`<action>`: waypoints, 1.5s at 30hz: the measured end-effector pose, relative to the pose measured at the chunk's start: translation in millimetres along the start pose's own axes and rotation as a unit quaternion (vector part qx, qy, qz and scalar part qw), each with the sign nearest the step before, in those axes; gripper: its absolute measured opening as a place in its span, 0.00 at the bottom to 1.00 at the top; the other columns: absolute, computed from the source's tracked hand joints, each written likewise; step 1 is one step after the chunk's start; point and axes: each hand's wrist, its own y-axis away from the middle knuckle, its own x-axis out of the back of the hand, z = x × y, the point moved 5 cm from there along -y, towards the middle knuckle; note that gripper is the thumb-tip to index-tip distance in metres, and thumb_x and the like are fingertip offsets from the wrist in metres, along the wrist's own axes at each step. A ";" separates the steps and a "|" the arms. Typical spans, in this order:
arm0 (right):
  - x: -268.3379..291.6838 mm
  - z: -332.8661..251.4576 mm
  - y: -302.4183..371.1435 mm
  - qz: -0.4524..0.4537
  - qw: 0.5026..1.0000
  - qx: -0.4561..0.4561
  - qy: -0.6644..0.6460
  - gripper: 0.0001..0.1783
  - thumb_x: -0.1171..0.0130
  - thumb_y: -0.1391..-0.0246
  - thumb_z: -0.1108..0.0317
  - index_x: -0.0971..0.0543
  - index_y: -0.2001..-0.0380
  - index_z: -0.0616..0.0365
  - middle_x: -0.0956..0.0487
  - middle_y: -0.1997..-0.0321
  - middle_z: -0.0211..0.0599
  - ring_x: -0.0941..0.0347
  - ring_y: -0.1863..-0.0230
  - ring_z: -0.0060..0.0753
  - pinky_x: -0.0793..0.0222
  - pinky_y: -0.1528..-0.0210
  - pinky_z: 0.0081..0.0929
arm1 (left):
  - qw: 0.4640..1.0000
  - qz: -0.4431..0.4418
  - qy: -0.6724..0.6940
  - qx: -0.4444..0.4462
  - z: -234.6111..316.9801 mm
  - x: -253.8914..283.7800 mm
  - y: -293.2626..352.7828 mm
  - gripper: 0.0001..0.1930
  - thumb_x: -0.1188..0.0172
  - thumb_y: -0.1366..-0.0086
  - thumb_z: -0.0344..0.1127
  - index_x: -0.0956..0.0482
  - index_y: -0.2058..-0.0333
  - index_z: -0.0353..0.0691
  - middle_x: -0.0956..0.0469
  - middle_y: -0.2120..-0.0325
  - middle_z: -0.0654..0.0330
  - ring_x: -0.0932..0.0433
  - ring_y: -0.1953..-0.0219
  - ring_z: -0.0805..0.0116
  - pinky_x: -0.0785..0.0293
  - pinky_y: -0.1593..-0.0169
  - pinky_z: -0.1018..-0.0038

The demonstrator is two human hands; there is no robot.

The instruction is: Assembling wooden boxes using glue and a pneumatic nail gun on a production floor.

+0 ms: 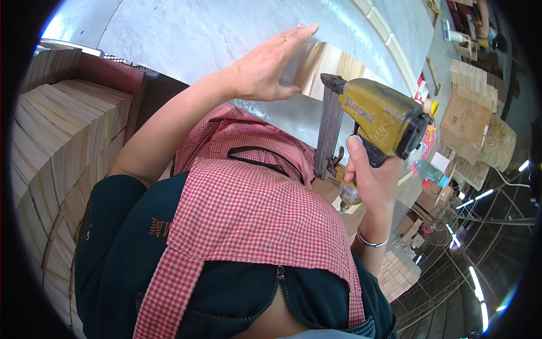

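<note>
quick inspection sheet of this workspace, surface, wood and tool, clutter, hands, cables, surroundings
surface: grey worktop, smudged and streaked
job's things: striped wood piece lying on the worktop; yellow and black nail gun, its nose overlapping the wood in this view, contact cannot be told
clutter: greenish bottle among mixed small items at right
hands: left hand open beside the wood, contact unclear; right hand closed around the nail gun's handle
cables: thin pale curved line at far right, possibly a cord; no hose seen on the nail gun
surroundings: stacked wooden boards at left; cardboard boxes and lit tube lights at right
</note>
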 end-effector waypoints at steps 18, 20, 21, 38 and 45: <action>14.6 -30.0 -35.6 -0.015 0.997 -0.011 0.077 0.14 0.31 0.45 0.66 0.22 0.62 0.65 0.24 0.80 0.29 0.34 0.87 0.17 0.37 0.86 0.15 | 0.989 0.137 0.026 0.050 6.2 37.4 23.2 0.43 0.41 0.51 0.25 0.40 0.32 0.37 0.39 0.32 0.49 0.46 0.27 0.45 0.45 0.27 0.50; 18.9 -34.8 -45.9 0.002 0.995 -0.008 0.097 0.14 0.31 0.45 0.65 0.21 0.63 0.65 0.25 0.81 0.28 0.34 0.87 0.17 0.38 0.85 0.15 | 0.987 0.153 0.005 0.045 4.6 39.3 24.5 0.42 0.41 0.52 0.25 0.38 0.33 0.37 0.38 0.33 0.49 0.47 0.27 0.44 0.44 0.28 0.50; 20.0 -35.7 -49.8 0.002 0.995 -0.007 0.098 0.14 0.31 0.45 0.65 0.21 0.63 0.65 0.25 0.81 0.28 0.34 0.87 0.17 0.38 0.85 0.15 | 0.987 0.154 0.006 0.046 4.2 39.2 24.2 0.42 0.41 0.52 0.25 0.38 0.33 0.37 0.38 0.33 0.49 0.47 0.27 0.44 0.44 0.28 0.50; 48.0 -35.5 -68.6 0.006 0.995 0.013 0.100 0.15 0.31 0.43 0.61 0.20 0.66 0.64 0.27 0.86 0.26 0.35 0.89 0.17 0.40 0.86 0.15 | 0.989 0.130 -0.029 0.061 10.5 37.9 14.1 0.30 0.36 0.52 0.28 0.28 0.46 0.38 0.35 0.36 0.51 0.38 0.32 0.48 0.43 0.29 0.54; 104.3 -2.2 -68.5 0.072 0.992 -0.018 0.106 0.15 0.32 0.43 0.60 0.20 0.68 0.63 0.27 0.86 0.26 0.35 0.89 0.17 0.40 0.85 0.15 | 0.991 -0.028 -0.121 -0.057 73.4 -16.1 -53.1 0.23 0.30 0.49 0.43 0.23 0.57 0.40 0.28 0.43 0.49 0.32 0.41 0.52 0.47 0.31 0.45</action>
